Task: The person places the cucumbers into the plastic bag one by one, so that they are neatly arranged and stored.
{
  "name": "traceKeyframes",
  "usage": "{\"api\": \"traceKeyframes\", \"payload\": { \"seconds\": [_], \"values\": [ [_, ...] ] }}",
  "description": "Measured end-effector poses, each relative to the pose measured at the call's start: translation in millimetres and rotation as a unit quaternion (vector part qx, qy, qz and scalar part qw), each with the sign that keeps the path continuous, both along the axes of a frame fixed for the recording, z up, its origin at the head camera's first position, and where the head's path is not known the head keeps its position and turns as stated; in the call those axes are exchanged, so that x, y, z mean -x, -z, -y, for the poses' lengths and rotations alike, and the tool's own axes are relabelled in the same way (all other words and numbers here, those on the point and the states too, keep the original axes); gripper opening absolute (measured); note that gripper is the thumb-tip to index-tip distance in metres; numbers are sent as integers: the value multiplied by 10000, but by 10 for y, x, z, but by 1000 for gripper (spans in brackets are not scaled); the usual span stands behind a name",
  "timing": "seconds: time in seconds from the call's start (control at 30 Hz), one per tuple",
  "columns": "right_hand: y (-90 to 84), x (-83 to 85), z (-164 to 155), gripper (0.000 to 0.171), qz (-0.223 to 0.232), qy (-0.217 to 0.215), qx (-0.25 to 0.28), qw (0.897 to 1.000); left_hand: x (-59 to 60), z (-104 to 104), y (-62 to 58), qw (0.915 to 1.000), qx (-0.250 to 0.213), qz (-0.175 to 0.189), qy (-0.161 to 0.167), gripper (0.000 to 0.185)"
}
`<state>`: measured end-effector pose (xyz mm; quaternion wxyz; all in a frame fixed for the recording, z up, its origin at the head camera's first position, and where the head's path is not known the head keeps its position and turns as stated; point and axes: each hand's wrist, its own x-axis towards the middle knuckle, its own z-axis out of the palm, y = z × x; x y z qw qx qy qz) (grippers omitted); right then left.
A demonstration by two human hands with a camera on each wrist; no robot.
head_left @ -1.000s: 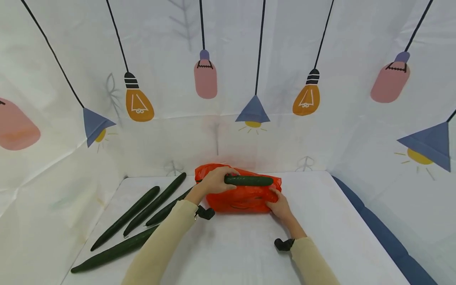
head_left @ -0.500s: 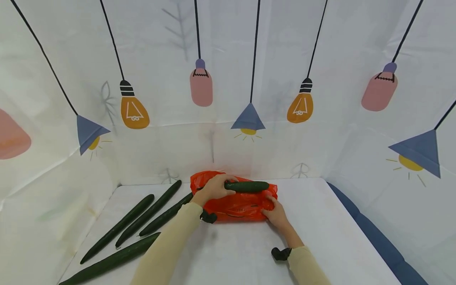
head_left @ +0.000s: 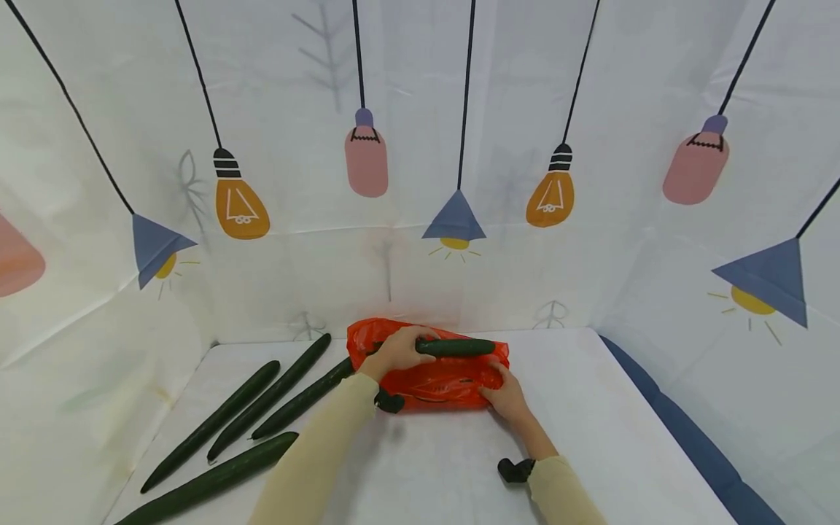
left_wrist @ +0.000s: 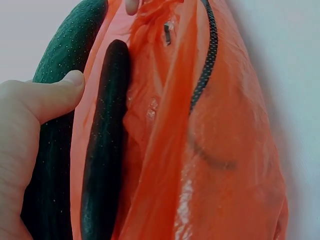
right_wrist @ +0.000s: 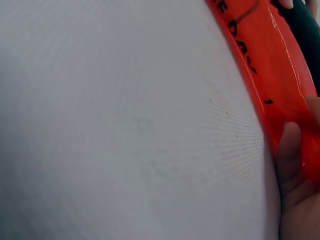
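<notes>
Over at the back of the table [head_left: 590, 408], the left hand [head_left: 394, 351] has its fingers wrapped round a cucumber [head_left: 456, 348] above the orange bag [head_left: 433, 383], whose edge the right hand [head_left: 505, 397] pinches, so I'd spread that mouth wider and slide it in lengthwise.

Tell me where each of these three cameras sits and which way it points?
Head: worn on the head, looking forward and down at the white table; both cream sleeves and hands show.
Left wrist: on that wrist, looking along the left hand gripping a dark green cucumber beside the crinkly orange plastic bag.
Right wrist: low over the table; the right hand holds the bag's edge.
All three views share the bag.
</notes>
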<state>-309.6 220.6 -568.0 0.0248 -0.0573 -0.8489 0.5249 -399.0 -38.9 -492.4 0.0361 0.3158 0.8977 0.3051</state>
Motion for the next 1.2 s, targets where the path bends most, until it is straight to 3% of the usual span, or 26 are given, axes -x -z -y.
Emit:
{"api": "traceKeyframes", "payload": {
  "seconds": [0.4,0.63,0.83,1.2],
  "values": [
    [33,23,12,65,-181,-39,-188,9997,57,36,139,10000,78,-28,-18,37],
    [24,20,50,65,-11,-6,-59,10000,70,115,193,9999,89,-49,-10,36],
    [6,40,22,77,235,153,77,9996,68,161,250,10000,-29,-49,61,36],
    [-45,85,-20,94,-119,-99,-54,9999,42,259,284,10000,2,56,-9,37]
  ]
}}
